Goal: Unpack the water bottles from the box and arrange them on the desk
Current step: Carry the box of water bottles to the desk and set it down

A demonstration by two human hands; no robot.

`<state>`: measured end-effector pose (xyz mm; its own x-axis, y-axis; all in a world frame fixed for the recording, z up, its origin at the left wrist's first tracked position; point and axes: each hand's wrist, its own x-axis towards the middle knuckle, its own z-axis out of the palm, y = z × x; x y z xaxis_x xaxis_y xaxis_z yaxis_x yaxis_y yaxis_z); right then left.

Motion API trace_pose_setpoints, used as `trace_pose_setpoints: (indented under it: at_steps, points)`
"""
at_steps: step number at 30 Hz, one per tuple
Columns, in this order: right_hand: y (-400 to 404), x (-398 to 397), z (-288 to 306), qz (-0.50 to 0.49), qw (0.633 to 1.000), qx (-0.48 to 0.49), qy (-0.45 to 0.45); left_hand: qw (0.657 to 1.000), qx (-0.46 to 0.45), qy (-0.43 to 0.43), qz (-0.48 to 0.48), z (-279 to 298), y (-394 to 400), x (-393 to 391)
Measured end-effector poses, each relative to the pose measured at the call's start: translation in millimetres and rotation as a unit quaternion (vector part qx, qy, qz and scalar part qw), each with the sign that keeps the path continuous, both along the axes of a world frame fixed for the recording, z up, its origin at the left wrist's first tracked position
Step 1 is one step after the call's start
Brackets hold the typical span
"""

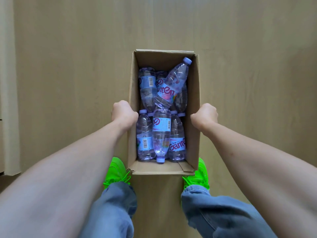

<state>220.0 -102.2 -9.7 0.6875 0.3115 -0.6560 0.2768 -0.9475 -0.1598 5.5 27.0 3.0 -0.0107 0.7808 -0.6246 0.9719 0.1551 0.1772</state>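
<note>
1. Centrally, an open cardboard box [164, 107] stands on a pale wood-grain floor [68, 66], its long axis running away from the viewer.
2. Inside the box lie clear water bottles [161, 117] with lilac caps and blue labels, packed on their sides in two groups, far and near.
3. One tilted bottle [173, 83] rests atop the far group, its cap pointing toward the box's far right corner and leaning against the right wall.
4. Another top bottle [161, 134] lies on the near group, its cap pointing toward the viewer near the box's near wall.
5. The left hand [124, 114] sits at the box's left wall, fingers curled over the upper edge so that it grips the wall.
6. The right hand [204, 115] is against the outer face of the right wall with fingers curled; whether it actually clasps the cardboard cannot be told from this angle.
7. Bare forearms extend from both lower corners toward the box.
8. Two bright green shoes [118, 170] stand either side of the box's near end, beneath blue jeans [116, 212].
</note>
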Motion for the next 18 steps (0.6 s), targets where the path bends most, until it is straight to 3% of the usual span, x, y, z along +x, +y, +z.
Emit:
trace_pose_setpoints:
  at_steps: [9, 18]
  points:
    - [13.1, 13.0, 108.5, 0.027, 0.999, 0.009, 0.017, 0.999, -0.011, -0.03, 0.003, 114.2, 10.5, -0.6]
    - [63.9, 32.7, 358.2, 0.058, 0.996, 0.063, 0.012, 0.997, 0.023, -0.072, 0.023, 358.5, 47.2, 8.1]
